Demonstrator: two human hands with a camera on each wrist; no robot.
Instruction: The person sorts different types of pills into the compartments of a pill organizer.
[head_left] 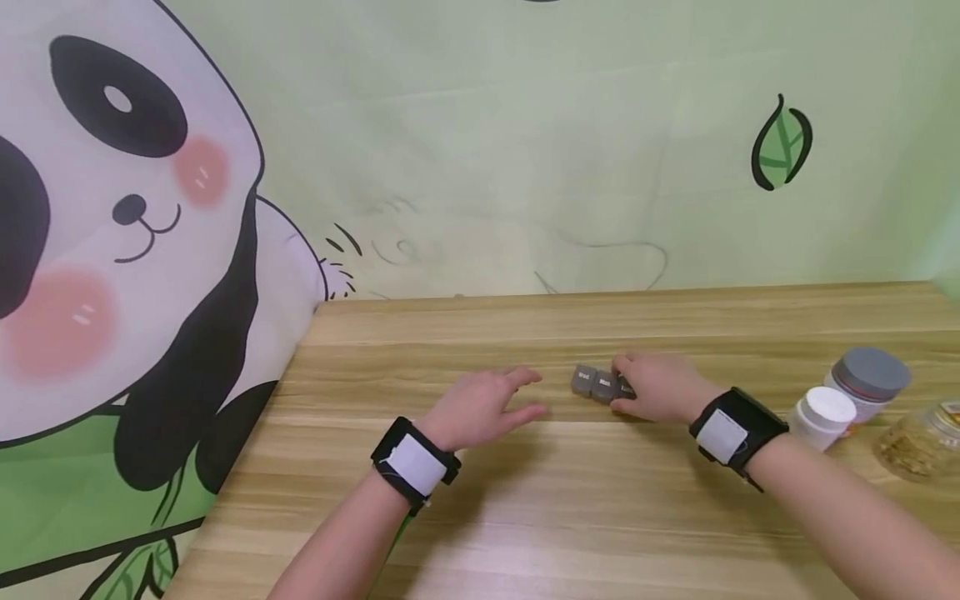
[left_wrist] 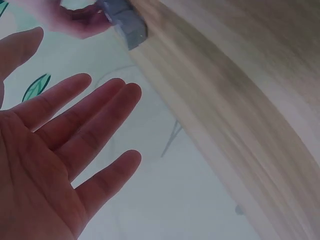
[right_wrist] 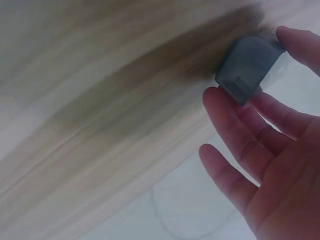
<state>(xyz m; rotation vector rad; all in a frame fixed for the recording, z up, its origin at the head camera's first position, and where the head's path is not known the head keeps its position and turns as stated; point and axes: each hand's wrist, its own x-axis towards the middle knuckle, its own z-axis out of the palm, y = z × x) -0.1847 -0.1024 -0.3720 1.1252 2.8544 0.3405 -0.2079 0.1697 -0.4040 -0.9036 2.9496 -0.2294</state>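
Observation:
A grey pill organizer (head_left: 594,383), made of small joined compartments with pale lettering on their lids, is at the far middle of the wooden table. My right hand (head_left: 660,387) grips its right end between thumb and fingers, covering part of it. In the right wrist view, the end of the pill organizer (right_wrist: 247,67) shows between thumb and fingertips, with the little finger held apart. To the left of the organizer, my left hand (head_left: 480,407) hovers with nothing in it. Its fingers (left_wrist: 90,140) are spread and nearly straight in the left wrist view.
Beside the right forearm stand a white-capped bottle (head_left: 822,417), a larger grey-lidded jar (head_left: 870,379) and a clear jar (head_left: 918,446) with yellowish contents. A pale green panda-print cloth (head_left: 480,150) rises behind the table (head_left: 570,517) and along its left side.

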